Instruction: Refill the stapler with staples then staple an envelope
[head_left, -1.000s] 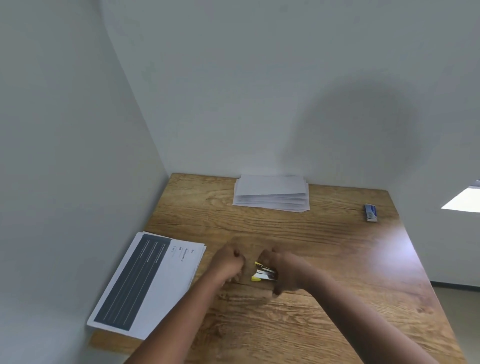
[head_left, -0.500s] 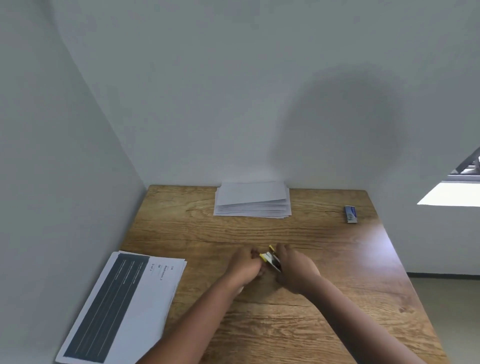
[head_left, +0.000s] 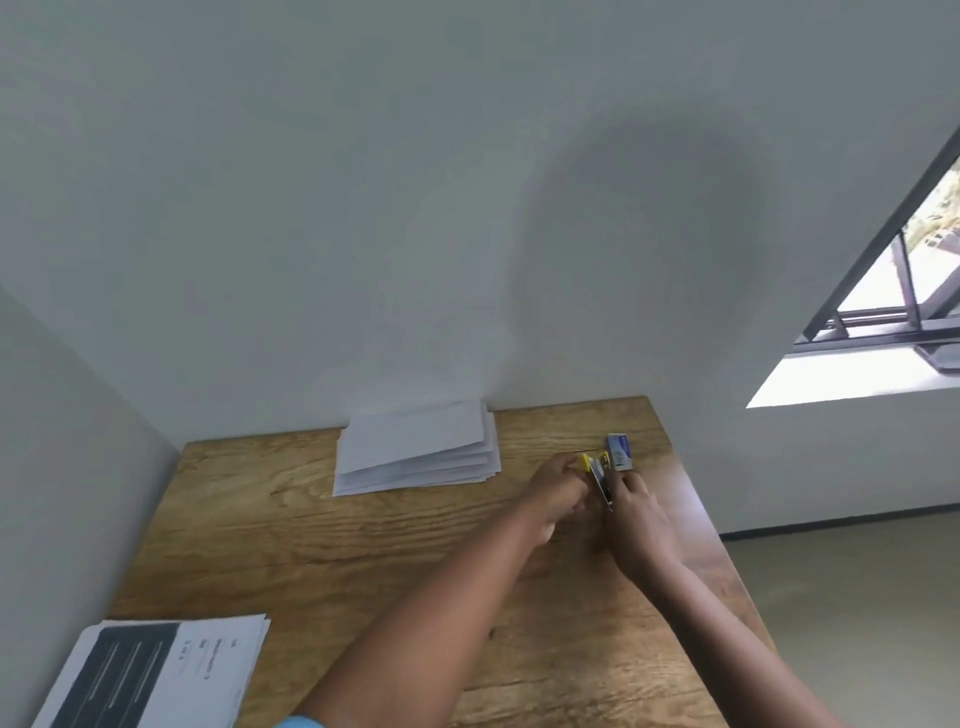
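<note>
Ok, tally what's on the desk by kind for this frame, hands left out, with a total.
Stapler, yellow and metal, held in both hands: 1
Small blue and white box, probably staples: 1
Stack of white envelopes: 1
Stack of printed sheets: 1
Total: 4

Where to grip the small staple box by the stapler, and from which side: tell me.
Pinch the staple box across its two long sides, from above. It lies flat on the table, so only the top and edges are free. Its near end is crowded by the stapler and right hand.
</note>
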